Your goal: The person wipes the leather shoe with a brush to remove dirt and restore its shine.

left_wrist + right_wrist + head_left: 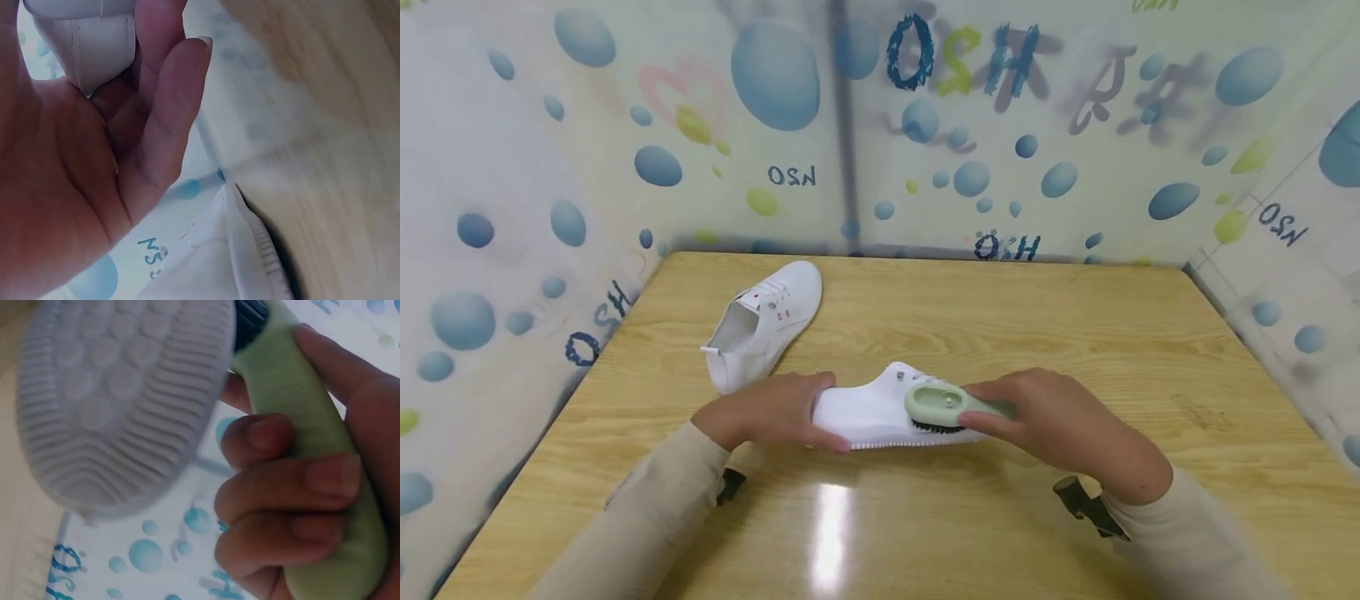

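My beige sleeves (658,487) come nearest. Left hand (778,410) grips the white laced shoe (865,414) at its nine-o'clock heel; right hand (1060,421), the pale-green brush (933,405) toward its three-o'clock toe.

I hold both forearms (643,508) extended forward, angled inward. My left hand (778,408) grips with thumb (829,439) and fingers (817,382) set apart. My right hand (1056,419) grips with three fingers (281,484) curled side by side.

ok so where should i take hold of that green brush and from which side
By its handle, I'd say, coming from the person's right: it is slim enough for curled fingers and points right, away from the bristles, which sit against the held white sneaker. The right hand grips it there.
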`<state>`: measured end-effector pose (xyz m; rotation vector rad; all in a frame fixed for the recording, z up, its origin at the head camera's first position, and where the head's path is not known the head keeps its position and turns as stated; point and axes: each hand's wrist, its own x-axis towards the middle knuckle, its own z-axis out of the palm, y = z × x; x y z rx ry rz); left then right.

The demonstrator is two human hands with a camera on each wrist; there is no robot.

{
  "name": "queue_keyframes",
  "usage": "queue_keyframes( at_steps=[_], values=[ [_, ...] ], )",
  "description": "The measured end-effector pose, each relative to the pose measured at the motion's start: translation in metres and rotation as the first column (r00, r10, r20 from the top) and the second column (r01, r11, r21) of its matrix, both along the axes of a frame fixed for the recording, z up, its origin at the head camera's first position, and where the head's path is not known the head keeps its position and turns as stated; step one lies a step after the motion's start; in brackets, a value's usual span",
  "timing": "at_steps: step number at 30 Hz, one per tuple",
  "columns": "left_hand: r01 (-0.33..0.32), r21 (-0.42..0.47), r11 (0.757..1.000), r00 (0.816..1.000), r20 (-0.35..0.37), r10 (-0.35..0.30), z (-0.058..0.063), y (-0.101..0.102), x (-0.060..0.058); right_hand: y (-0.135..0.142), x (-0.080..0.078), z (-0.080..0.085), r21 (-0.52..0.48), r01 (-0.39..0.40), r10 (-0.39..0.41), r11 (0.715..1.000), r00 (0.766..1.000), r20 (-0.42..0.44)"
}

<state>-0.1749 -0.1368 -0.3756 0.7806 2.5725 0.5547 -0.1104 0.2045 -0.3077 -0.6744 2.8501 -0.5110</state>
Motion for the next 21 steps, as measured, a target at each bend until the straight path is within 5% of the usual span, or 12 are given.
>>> queue_keyframes(
  at_steps=[11, 18, 21],
  values=[
    [0.002, -0.001, 1.0, 1.0, -0.009, -0.002, -0.003, -0.003, 0.0, 0.007, 0.0, 0.007, 0.046, 0.054, -0.056, 0.997, 0.997, 0.044],
    [-0.013, -0.054, 0.998, 0.999, -0.034, 0.011, -0.003, -0.001, 0.004, -0.012, 0.0, -0.009, -0.016, -0.04, 0.04, 0.999, 0.999, 0.001],
    [-0.016, -0.053, 0.998, 0.999, -0.037, 0.014, -0.003, 0.0, 0.004, -0.011, 0.001, -0.009, 0.005, -0.013, 0.013, 1.0, 1.0, -0.02]
  ],
)
